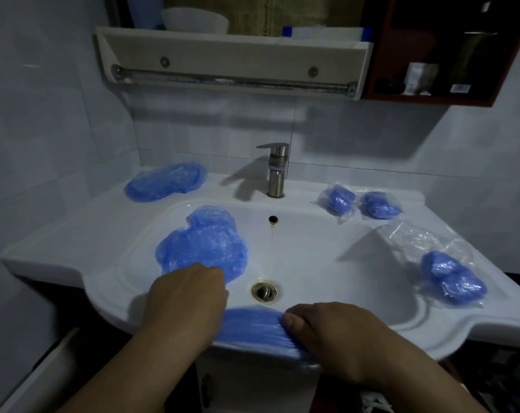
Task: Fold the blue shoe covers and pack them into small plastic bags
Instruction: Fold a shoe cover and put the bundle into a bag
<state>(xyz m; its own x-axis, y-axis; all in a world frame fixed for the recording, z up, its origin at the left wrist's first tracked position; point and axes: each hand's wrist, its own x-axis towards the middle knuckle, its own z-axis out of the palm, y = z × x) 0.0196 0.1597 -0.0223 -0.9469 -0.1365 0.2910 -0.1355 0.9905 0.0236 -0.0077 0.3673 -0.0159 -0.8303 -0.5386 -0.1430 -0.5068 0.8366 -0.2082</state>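
Observation:
A blue shoe cover (252, 326) lies stretched flat along the front rim of the white sink (327, 257). My left hand (184, 302) presses on its left end and my right hand (327, 332) pinches its right end, thumb on top. A loose pile of blue shoe covers (203, 242) sits in the basin just beyond my left hand. Another pile (164, 181) lies on the back left ledge. Two small bagged covers (339, 199) (379, 205) rest on the back right ledge. A third bagged bundle (453, 277) lies on the right ledge beside empty clear plastic bags (416, 236).
A steel faucet (276, 171) stands at the back centre and the drain (264, 291) sits just beyond my hands. Above hangs a white shelf with a towel bar (231, 80). A dark red cabinet (440, 55) is at the upper right. Tiled walls close in left and behind.

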